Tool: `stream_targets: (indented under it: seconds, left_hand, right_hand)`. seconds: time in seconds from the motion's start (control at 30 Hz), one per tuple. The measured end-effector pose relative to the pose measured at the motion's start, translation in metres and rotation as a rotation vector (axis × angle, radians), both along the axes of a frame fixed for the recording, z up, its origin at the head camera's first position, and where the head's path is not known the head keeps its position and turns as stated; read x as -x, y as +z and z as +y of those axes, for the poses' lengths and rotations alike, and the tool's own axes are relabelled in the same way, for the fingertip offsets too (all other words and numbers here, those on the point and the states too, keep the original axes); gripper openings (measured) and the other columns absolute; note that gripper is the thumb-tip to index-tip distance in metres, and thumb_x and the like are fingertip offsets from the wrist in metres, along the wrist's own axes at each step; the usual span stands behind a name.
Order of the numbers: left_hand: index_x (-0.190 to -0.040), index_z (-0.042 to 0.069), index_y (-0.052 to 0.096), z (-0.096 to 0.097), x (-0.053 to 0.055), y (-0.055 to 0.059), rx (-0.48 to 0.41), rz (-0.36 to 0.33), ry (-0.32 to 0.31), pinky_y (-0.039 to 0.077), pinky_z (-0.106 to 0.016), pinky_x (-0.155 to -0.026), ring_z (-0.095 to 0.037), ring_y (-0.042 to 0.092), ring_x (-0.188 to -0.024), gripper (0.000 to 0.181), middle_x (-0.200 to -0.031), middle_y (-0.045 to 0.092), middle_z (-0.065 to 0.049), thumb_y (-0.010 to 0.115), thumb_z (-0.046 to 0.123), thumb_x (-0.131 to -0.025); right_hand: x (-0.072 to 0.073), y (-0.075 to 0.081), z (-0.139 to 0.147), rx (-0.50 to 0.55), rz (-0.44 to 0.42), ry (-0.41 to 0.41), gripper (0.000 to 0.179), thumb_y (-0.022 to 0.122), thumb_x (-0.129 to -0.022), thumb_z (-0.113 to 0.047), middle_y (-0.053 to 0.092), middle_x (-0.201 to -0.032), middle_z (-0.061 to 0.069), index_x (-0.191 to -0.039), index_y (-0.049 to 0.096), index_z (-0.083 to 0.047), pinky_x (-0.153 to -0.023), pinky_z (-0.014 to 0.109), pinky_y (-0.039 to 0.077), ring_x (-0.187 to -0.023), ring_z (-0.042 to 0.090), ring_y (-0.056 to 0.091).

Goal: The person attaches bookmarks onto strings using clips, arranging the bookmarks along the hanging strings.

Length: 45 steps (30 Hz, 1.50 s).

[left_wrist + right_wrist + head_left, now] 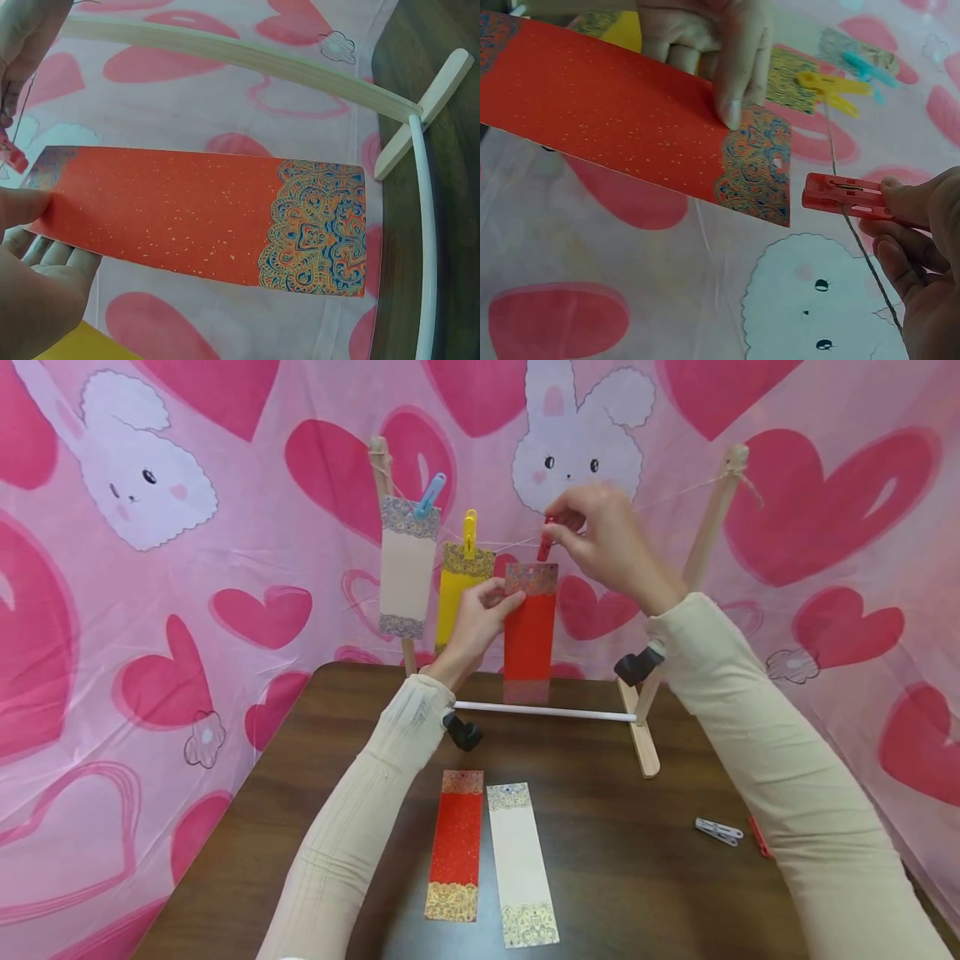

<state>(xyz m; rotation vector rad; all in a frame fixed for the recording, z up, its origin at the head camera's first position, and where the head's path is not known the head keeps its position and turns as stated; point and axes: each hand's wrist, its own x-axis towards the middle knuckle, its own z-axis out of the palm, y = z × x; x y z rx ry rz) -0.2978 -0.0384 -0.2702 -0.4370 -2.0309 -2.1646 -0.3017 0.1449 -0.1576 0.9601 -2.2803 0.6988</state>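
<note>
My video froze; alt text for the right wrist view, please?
The right-hand grip pinches a red clothespin at a string, near but not on a red card that the left-hand grip holds. A yellow clothespin and a blue clothespin show behind.

Tabletop workspace, room type unclear, pink rabbit-and-heart cloth backdrop [255,527], brown table [615,827]

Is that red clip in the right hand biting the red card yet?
No, in the right wrist view a gap shows between the red clip and the red card.
</note>
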Motion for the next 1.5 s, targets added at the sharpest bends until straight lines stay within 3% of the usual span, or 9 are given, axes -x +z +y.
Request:
stream_targets:
  seconds: [0.13,0.43,0.63,0.77,0.9,1.13,1.23,1.33,1.5]
  left_hand:
    - [-0.106,0.002,0.066,-0.001,-0.001,-0.003,0.022,0.003,-0.017,0.050,-0.025,-0.068,-0.013,0.060,-0.074,0.016,-0.086,0.069,-0.004,0.068,0.014,-0.095]
    - [-0.105,0.004,0.067,-0.002,-0.002,-0.006,0.045,0.042,-0.033,0.036,-0.023,-0.054,-0.012,0.046,-0.063,0.015,-0.081,0.066,-0.001,0.068,0.015,-0.096]
    - [-0.103,0.003,0.066,0.000,-0.003,-0.007,-0.009,0.056,-0.064,0.043,-0.024,-0.060,-0.013,0.053,-0.070,0.011,-0.082,0.067,0.000,0.067,0.011,-0.095]
    - [-0.107,0.001,0.067,-0.001,-0.004,-0.007,-0.031,0.077,-0.085,0.051,-0.027,-0.075,-0.015,0.060,-0.081,0.015,-0.090,0.069,-0.002,0.067,0.010,-0.095]
    - [-0.113,-0.003,0.066,-0.003,-0.004,-0.008,-0.022,0.118,-0.085,0.049,-0.028,-0.086,-0.016,0.061,-0.089,0.020,-0.097,0.070,-0.004,0.067,0.007,-0.095]
    - [-0.117,-0.004,0.065,-0.003,-0.004,-0.007,-0.045,0.109,-0.110,0.051,-0.028,-0.081,-0.016,0.061,-0.089,0.024,-0.099,0.070,-0.007,0.066,0.007,-0.096]
    - [-0.126,-0.002,0.062,-0.005,-0.007,-0.007,0.008,0.060,-0.080,0.051,-0.031,-0.090,-0.018,0.061,-0.100,0.033,-0.115,0.068,-0.011,0.066,0.011,-0.096]
    - [-0.137,0.001,0.055,-0.008,-0.012,-0.012,0.103,0.022,-0.051,0.048,-0.035,-0.102,-0.022,0.058,-0.116,0.045,-0.133,0.061,-0.014,0.066,0.016,-0.097]
    - [-0.138,0.000,0.054,-0.015,-0.021,-0.029,0.201,0.062,-0.051,0.046,-0.035,-0.105,-0.026,0.057,-0.123,0.043,-0.135,0.059,-0.016,0.064,0.012,-0.098]
  right_hand:
    - [-0.001,-0.007,0.000,-0.024,-0.023,0.015,0.018,0.070,-0.093,-0.009,0.071,-0.095,0.014,-0.105,0.071,0.004,-0.080,0.033,0.052,-0.084,0.021,0.064]
    - [-0.001,-0.015,-0.001,0.019,-0.026,0.045,0.014,0.071,-0.091,-0.004,0.071,-0.090,0.014,-0.102,0.070,0.006,-0.076,0.025,0.048,-0.080,0.019,0.063]
    - [0.000,-0.015,0.001,0.035,-0.031,0.058,0.013,0.071,-0.091,-0.005,0.072,-0.087,0.013,-0.100,0.071,0.005,-0.075,0.024,0.047,-0.079,0.019,0.063]
    - [-0.001,-0.013,0.000,0.019,-0.039,0.056,0.013,0.071,-0.091,-0.006,0.071,-0.088,0.013,-0.099,0.071,0.005,-0.075,0.024,0.048,-0.079,0.018,0.063]
    - [-0.002,-0.010,0.000,0.008,-0.057,0.060,0.011,0.071,-0.091,-0.004,0.071,-0.089,0.013,-0.098,0.071,0.005,-0.073,0.020,0.046,-0.078,0.018,0.062]
    - [-0.004,-0.009,-0.001,-0.019,-0.059,0.065,0.015,0.070,-0.092,-0.006,0.072,-0.090,0.014,-0.103,0.072,0.005,-0.077,0.027,0.051,-0.081,0.020,0.064]
    - [-0.005,-0.012,-0.003,-0.081,-0.041,0.023,0.021,0.068,-0.095,-0.011,0.072,-0.095,0.016,-0.109,0.071,0.004,-0.084,0.037,0.051,-0.090,0.026,0.061]
    - [-0.009,-0.018,-0.004,-0.118,-0.005,-0.031,0.031,0.065,-0.097,-0.016,0.069,-0.111,0.019,-0.122,0.066,0.003,-0.093,0.043,0.050,-0.104,0.031,0.056]
    - [-0.022,-0.032,0.004,-0.021,0.164,-0.042,0.042,0.064,-0.095,-0.010,0.061,-0.132,0.021,-0.135,0.057,0.003,-0.105,0.045,0.044,-0.120,0.036,0.050]
